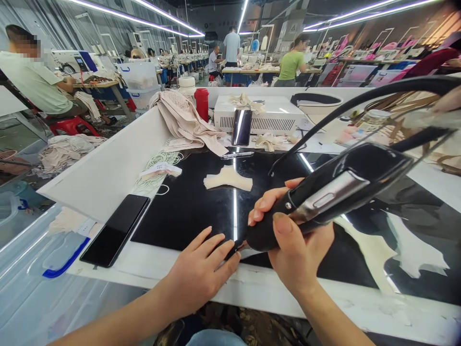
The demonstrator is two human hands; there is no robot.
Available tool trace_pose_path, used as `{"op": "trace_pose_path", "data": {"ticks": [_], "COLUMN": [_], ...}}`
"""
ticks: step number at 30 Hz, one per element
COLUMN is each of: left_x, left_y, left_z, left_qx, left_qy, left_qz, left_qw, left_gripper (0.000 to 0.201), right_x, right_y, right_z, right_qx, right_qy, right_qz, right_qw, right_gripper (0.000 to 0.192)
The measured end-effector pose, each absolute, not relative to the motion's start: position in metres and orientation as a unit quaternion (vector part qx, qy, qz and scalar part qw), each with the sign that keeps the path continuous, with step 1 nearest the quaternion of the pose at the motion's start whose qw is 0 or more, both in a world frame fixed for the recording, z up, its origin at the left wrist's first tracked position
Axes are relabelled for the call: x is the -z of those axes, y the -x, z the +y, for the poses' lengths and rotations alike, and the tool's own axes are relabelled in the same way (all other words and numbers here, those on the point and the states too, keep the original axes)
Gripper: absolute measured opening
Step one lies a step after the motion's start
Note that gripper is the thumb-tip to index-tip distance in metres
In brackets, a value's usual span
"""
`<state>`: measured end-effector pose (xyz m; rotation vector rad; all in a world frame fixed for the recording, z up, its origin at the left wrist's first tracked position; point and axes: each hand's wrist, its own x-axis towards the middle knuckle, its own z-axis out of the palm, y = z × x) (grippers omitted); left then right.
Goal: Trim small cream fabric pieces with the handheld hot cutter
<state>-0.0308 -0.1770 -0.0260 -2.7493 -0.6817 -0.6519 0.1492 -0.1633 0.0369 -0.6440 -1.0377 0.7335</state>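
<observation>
My right hand (300, 252) is wrapped round a black corded handheld tool (338, 187) with a silver lever along its side. The tool slants down and left, its rounded front end close to my left fingertips. My left hand (201, 271) lies palm down at the near edge of a glossy black sheet (183, 206), fingers stretched out. Something small and dark shows by those fingertips, with a pale scrap beside it; I cannot make out either. Farther back on the sheet is a curved cream fabric piece (228, 179). Cream cutouts (370, 252) lie to the right.
A phone (115, 230) lies at left, beside a low white wall (104, 163). Behind the sheet are heaped beige fabric (183, 117), a red cup (202, 103), an upright phone (241, 127) and a white vented box (266, 115). The tool's black cable (324, 115) arches right. People work beyond.
</observation>
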Motion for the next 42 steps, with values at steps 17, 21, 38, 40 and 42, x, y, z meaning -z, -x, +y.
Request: {"op": "trace_pose_path", "data": {"ticks": [17,21,38,40,42], "left_x": [0.022,0.019,0.024,0.018,0.014], "left_y": [0.034,0.030,0.026,0.025,0.023], "left_z": [-0.172,-0.172,-0.150,-0.142,-0.133], "left_qx": [0.264,0.257,0.300,0.281,0.255], "left_qy": [0.927,0.928,0.928,0.937,0.945], "left_qz": [-0.266,-0.268,-0.219,-0.209,-0.202], "left_qw": [0.020,0.018,0.030,-0.005,-0.040], "left_gripper": [0.019,0.022,0.020,0.020,0.020], "right_x": [-0.040,-0.039,-0.038,-0.038,-0.038], "right_y": [-0.156,-0.153,-0.169,-0.176,-0.182], "right_z": [-0.175,-0.177,-0.175,-0.175,-0.175], "right_qx": [-0.347,-0.356,-0.331,-0.323,-0.311], "right_qy": [0.301,0.290,0.311,0.322,0.332], "right_qz": [-0.467,-0.472,-0.464,-0.461,-0.459], "right_qw": [0.755,0.752,0.761,0.761,0.763], "right_gripper": [0.039,0.037,0.027,0.027,0.028]}}
